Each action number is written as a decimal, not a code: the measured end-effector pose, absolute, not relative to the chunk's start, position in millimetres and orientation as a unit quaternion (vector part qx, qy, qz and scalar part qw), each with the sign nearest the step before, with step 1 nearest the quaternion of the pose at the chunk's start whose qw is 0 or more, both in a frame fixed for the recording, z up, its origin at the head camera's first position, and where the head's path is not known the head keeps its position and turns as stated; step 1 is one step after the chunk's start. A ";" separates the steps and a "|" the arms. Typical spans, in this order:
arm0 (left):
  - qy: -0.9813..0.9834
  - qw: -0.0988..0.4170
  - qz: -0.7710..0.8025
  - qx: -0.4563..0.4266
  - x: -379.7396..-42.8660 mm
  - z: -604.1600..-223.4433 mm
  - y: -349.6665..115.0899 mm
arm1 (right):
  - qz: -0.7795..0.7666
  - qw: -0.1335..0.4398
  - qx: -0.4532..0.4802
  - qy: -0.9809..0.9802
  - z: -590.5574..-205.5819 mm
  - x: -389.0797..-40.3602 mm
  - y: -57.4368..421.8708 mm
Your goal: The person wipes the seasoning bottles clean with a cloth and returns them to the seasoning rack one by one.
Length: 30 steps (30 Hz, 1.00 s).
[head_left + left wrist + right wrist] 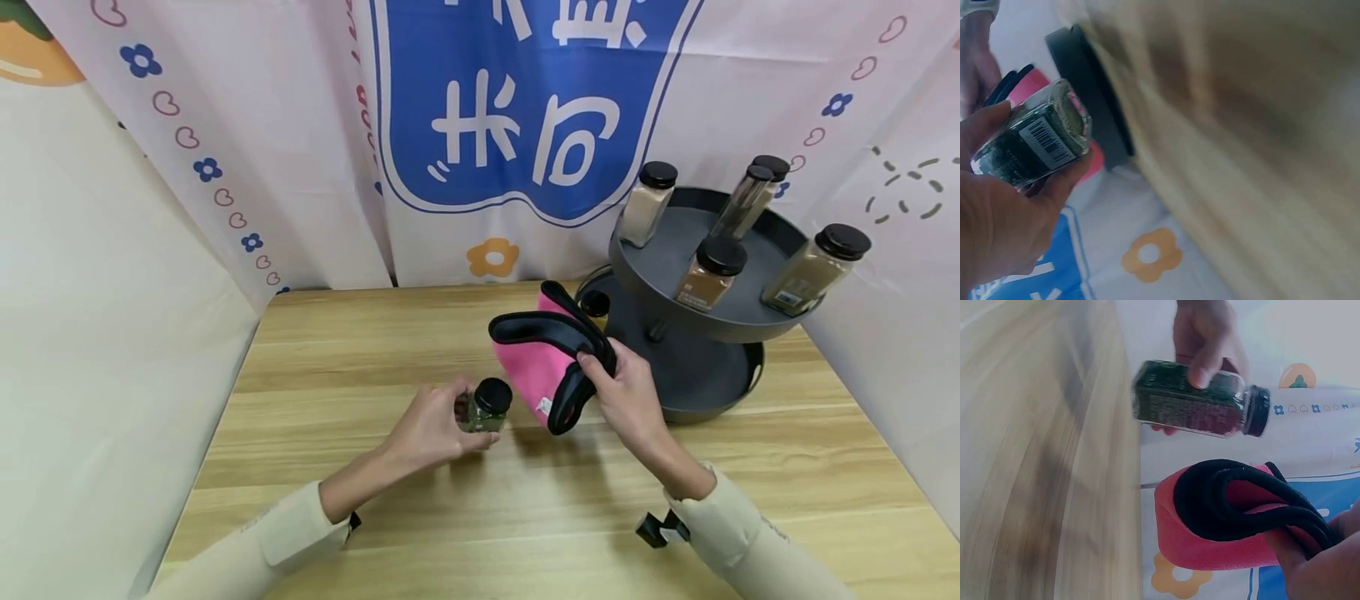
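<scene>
My left hand (pixel 429 423) grips a square glass spice jar (pixel 486 414) with a black lid and green contents. In the left wrist view the jar's base and a barcode label (pixel 1047 142) face the camera. The right wrist view shows the jar (pixel 1188 400) raised off the table, its lid (pixel 1256 411) upward. My right hand (pixel 626 392) pinches a folded pink cloth (pixel 528 367) with black edging. The cloth (pixel 1222 519) hangs beside the jar, apart from it, its folds bulging toward the table.
A dark two-tier round rack (pixel 675 287) stands at the back right of the wooden table (pixel 337 350). Several black-lidded spice jars sit on its top tier, among them one with brown contents (pixel 708 275). Another jar (pixel 595 307) is on the lower tier, partly behind the cloth. A printed curtain (pixel 315 167) hangs behind.
</scene>
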<state>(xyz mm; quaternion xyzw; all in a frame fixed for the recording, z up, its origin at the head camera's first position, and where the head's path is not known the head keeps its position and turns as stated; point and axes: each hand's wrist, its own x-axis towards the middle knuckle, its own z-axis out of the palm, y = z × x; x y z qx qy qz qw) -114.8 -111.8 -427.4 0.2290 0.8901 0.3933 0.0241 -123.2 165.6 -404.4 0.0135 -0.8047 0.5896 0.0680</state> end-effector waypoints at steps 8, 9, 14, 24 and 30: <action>0.874 0.052 0.442 0.194 -111.5 -450.1 -114.9 | 0.595 0.064 0.008 -0.801 -406.1 -123.4 165.8; 0.872 0.053 0.446 0.193 -111.3 -452.1 -114.9 | 0.595 0.063 0.006 -0.801 -406.6 -123.2 165.7; 0.868 0.056 0.453 0.194 -109.5 -459.5 -115.0 | 0.599 0.056 0.005 -0.799 -408.3 -122.5 165.0; 0.869 0.055 0.448 0.201 -107.4 -468.3 -116.7 | 0.604 0.053 0.007 -0.796 -409.1 -123.1 163.7; 0.867 0.065 0.450 0.202 -106.3 -472.6 -118.1 | 0.605 0.048 0.006 -0.795 -410.0 -123.2 164.0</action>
